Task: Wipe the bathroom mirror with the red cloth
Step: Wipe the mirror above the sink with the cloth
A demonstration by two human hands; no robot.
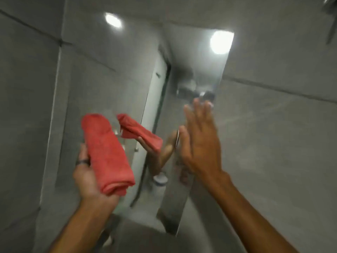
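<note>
My left hand (pixel 87 178) grips the folded red cloth (pixel 106 154) just short of the mirror (pixel 182 57), while my right hand (pixel 198 143), fingers spread, nears its edge and could smear the glass.

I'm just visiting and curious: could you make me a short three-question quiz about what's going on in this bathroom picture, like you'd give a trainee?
1. True or false: the red cloth is spread flat against the mirror.
2. Which hand holds the cloth? A) left hand B) right hand C) both
3. Fill in: the right hand is open, its fingers raised at the mirror's ______ edge.

Key:
1. False. The cloth is folded into a thick roll and held off the glass; its reflection shows in the mirror.
2. A. The left hand grips the folded cloth; the right hand is empty.
3. Right.
</note>
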